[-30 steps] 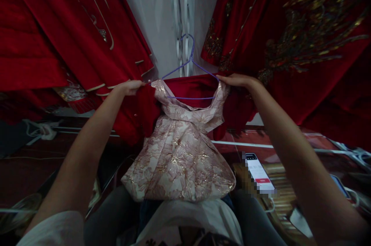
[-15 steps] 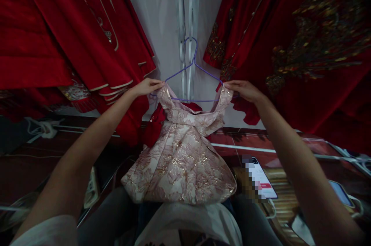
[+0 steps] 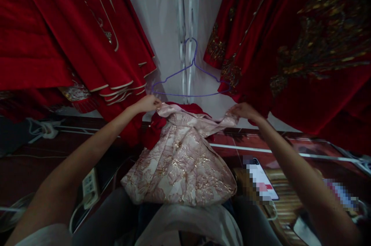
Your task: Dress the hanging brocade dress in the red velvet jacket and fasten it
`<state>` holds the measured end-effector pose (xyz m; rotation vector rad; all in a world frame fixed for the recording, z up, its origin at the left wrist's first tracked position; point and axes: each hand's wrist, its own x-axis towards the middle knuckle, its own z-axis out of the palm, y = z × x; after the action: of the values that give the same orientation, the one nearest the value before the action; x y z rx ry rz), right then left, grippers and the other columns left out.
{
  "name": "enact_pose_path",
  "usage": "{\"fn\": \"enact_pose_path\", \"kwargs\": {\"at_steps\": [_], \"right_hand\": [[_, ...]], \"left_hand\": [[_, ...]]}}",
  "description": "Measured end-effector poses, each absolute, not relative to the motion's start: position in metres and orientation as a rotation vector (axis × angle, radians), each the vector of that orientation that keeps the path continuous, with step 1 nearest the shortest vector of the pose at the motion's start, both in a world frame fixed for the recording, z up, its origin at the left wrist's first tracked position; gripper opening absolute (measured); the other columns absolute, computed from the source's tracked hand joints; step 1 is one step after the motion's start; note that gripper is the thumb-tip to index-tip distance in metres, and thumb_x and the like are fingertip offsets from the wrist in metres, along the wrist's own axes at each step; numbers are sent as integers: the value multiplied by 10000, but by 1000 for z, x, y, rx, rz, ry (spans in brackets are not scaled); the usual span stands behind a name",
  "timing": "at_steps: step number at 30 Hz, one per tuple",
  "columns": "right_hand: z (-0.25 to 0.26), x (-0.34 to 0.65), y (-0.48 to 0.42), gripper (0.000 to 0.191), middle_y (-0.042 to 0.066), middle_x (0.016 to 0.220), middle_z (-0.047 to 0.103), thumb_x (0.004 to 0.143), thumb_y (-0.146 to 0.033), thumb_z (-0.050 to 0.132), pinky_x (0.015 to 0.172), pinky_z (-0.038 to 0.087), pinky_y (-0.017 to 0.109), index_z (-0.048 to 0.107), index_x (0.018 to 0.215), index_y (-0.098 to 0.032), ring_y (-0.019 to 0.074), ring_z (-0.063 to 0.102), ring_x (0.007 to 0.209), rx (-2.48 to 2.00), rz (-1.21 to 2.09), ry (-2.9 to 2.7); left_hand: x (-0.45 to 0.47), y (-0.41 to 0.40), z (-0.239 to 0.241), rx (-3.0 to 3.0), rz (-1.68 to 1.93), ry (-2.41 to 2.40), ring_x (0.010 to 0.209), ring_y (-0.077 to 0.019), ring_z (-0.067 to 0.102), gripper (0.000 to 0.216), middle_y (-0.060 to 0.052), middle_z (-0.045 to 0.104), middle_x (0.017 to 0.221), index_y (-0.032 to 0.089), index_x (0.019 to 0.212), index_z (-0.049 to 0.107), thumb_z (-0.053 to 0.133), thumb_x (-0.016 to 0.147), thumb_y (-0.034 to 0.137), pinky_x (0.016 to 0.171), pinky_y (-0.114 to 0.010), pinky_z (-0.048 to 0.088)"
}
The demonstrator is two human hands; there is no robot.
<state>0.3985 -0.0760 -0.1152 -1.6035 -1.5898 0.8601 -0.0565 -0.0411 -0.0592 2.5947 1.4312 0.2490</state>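
A pale pink and gold brocade dress (image 3: 179, 157) lies spread over my lap, its skirt toward me. My left hand (image 3: 150, 103) pinches the dress at its left shoulder. At the other shoulder my right hand (image 3: 244, 110) grips the fabric, some fingers hidden. The neckline is stretched between both hands. Just above them a purple wire hanger (image 3: 191, 94) hangs on a white vertical bar, apart from the dress. Red cloth (image 3: 156, 128) shows behind the bodice.
Red embroidered garments (image 3: 116, 60) hang at left, and more red garments (image 3: 261, 45) hang at right. A phone (image 3: 262, 182) with a cable rests on a slatted wooden surface (image 3: 285, 184). A power strip (image 3: 91, 188) stands beside my left leg.
Both hands have moved down and slightly apart, drawing the dress shoulders off the hanger. The hanger now hangs bare, and the neckline has gone from upright straps to a stretched band.
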Motion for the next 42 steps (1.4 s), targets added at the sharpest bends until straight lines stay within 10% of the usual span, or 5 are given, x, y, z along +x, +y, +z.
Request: {"fn": "enact_pose_path", "kwargs": {"at_steps": [9, 13, 22, 42], "right_hand": [[-36, 352, -64, 216, 98, 1001, 708, 862, -286, 537, 948, 407, 403, 702, 945, -175, 257, 632, 970, -1426, -102, -1986], [-43, 390, -40, 221, 183, 1119, 661, 908, -220, 484, 1117, 174, 439, 671, 958, -114, 269, 515, 1198, -1517, -401, -1900], [-85, 455, -34, 176, 140, 1017, 681, 897, -241, 455, 1180, 60, 428, 612, 872, -167, 256, 599, 1017, -1511, -642, -1994], [-52, 350, -41, 376, 102, 988, 643, 934, -497, 336, 866, 443, 414, 541, 1078, -217, 265, 605, 945, -1292, -83, -1674]], "left_hand": [[56, -34, -76, 2978, 617, 849, 1321, -258, 410, 219, -65, 540, 1375, 211, 800, 733, 568, 852, 345, 1084, -490, 323], [58, -33, -88, 2906, 612, 849, 1249, -255, 499, 235, -52, 536, 1381, 236, 825, 737, 540, 872, 356, 1039, -496, 365], [49, -36, -88, 2574, 803, 739, 1094, -192, 636, 291, -92, 640, 1244, 193, 900, 739, 521, 889, 386, 955, -359, 480], [71, -45, -84, 2268, 1100, 859, 983, -165, 649, 287, -42, 713, 1056, 175, 896, 697, 502, 898, 387, 885, -271, 484]]}}
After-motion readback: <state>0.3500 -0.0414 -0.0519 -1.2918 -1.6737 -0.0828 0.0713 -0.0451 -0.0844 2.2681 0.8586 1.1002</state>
